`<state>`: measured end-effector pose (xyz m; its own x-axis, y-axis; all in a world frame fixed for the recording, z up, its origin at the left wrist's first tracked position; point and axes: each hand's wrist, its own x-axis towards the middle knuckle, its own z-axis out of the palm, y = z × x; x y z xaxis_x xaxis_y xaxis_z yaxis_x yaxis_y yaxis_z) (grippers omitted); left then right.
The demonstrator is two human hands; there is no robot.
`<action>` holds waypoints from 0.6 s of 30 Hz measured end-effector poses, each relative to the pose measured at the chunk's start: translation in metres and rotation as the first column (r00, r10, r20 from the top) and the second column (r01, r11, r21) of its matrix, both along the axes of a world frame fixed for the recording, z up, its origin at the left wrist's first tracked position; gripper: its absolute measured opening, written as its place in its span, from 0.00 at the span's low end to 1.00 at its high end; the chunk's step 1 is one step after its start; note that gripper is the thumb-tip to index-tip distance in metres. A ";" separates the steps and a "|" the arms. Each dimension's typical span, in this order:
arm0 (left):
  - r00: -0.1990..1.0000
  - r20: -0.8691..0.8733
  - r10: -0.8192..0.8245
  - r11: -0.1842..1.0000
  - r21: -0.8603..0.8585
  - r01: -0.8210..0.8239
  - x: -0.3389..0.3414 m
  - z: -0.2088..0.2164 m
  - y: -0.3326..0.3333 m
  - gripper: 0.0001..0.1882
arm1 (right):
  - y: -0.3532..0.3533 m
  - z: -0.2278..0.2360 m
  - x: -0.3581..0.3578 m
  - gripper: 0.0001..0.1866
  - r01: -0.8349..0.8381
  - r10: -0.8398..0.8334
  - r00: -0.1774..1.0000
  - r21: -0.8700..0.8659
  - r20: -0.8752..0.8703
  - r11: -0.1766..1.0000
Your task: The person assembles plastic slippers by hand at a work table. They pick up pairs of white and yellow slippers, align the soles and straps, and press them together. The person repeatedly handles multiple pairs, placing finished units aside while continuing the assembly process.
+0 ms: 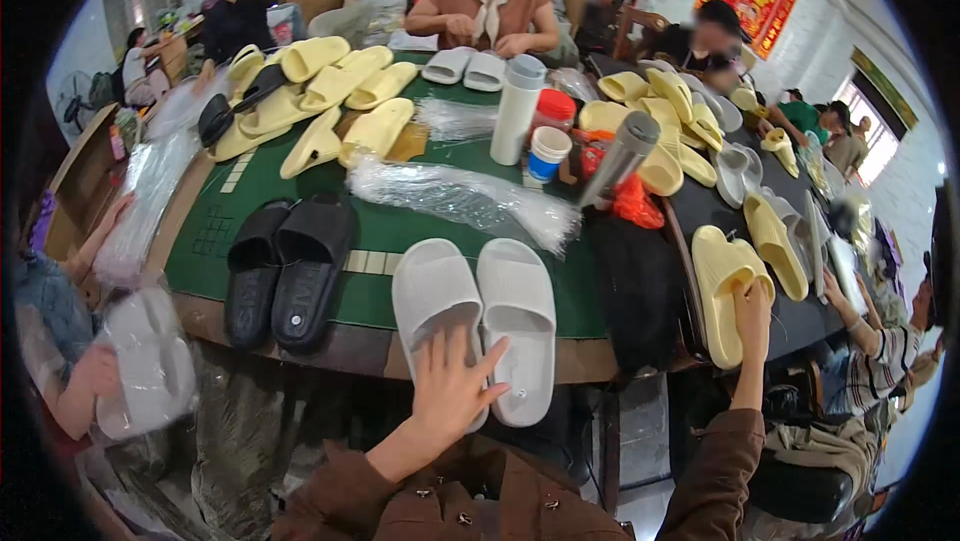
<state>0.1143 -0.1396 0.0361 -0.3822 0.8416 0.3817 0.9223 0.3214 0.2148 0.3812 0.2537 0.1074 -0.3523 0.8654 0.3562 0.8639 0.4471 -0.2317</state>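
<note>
Worktop (pixel 390 241): green mat on top, wide brown front edge near the person. Free green room lies between the black pair and the grey pair, and behind the grey pair up to the plastic bags.
Plastic bags (pixel 455 196): a long clear bundle lying across the middle of the mat.
Yellow slippers (pixel 320 101): a pile at the far left; more lie on the dark table at the right.
Black slippers (pixel 290 271): one pair side by side, heels at the front edge.
Grey slippers (pixel 475 316): one pair side by side, heels past the front edge.
Yellow slipper (pixel 722 291): at the near edge of the dark table.
Left hand (pixel 452 386): fingers spread, flat on the heel of the left grey slipper, gripping nothing.
Right hand (pixel 752 316): closed around the yellow slipper's edge.
</note>
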 end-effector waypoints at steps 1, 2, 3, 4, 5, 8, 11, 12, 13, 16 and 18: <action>1.000 -0.010 0.014 1.000 -0.006 -0.014 0.000 -0.005 0.004 0.33 | -0.003 0.003 -0.006 0.23 0.017 -0.016 1.000 -0.030 0.014 0.999; 0.999 0.018 0.036 0.999 0.019 -0.037 0.000 -0.013 0.013 0.33 | -0.007 0.006 -0.007 0.23 0.023 -0.023 1.000 -0.015 0.004 1.000; 0.997 0.046 0.059 0.997 0.042 -0.061 -0.001 -0.019 0.022 0.33 | -0.011 0.008 -0.008 0.23 0.029 -0.029 1.000 -0.002 -0.005 1.000; 0.994 0.075 0.081 0.994 0.065 -0.086 -0.002 -0.024 0.027 0.33 | -0.013 0.007 -0.011 0.24 0.034 -0.034 0.999 0.009 -0.014 0.999; 0.996 0.043 0.075 0.991 0.104 -0.079 -0.003 -0.026 0.033 0.30 | -0.006 0.005 -0.003 0.24 0.054 -0.054 0.998 -0.001 0.013 0.999; 0.996 0.061 0.069 0.991 0.107 -0.075 -0.012 -0.026 0.029 0.25 | 0.005 -0.001 0.005 0.24 0.010 -0.010 1.000 0.020 0.008 1.000; 0.988 0.099 0.122 0.987 0.093 -0.132 -0.043 -0.026 0.007 0.20 | 0.012 -0.008 0.006 0.23 -0.006 0.007 0.999 0.009 -0.037 1.000; 0.983 0.110 0.144 0.985 0.083 -0.154 -0.057 -0.023 -0.001 0.19 | 0.017 -0.011 0.012 0.23 -0.008 0.009 0.999 0.043 -0.037 0.999; 0.979 0.113 0.170 0.975 0.124 -0.183 -0.071 -0.022 -0.011 0.18 | 0.020 -0.013 0.013 0.23 0.009 -0.008 1.000 0.036 -0.029 0.999; 0.964 0.026 0.265 0.937 0.229 -0.263 -0.112 -0.026 -0.041 0.15 | 0.019 -0.011 0.014 0.23 0.026 -0.026 1.000 0.011 0.002 1.000; 0.940 0.045 0.338 0.908 0.248 -0.338 -0.138 -0.026 -0.059 0.15 | 0.005 0.000 0.006 0.23 -0.001 0.002 1.000 -0.016 0.022 1.000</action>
<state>-0.0237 -0.1988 0.0104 -0.6276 0.5402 0.5606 0.7675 0.5503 0.3289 0.3874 0.2588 0.1072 -0.3615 0.8704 0.3341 0.8683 0.4449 -0.2195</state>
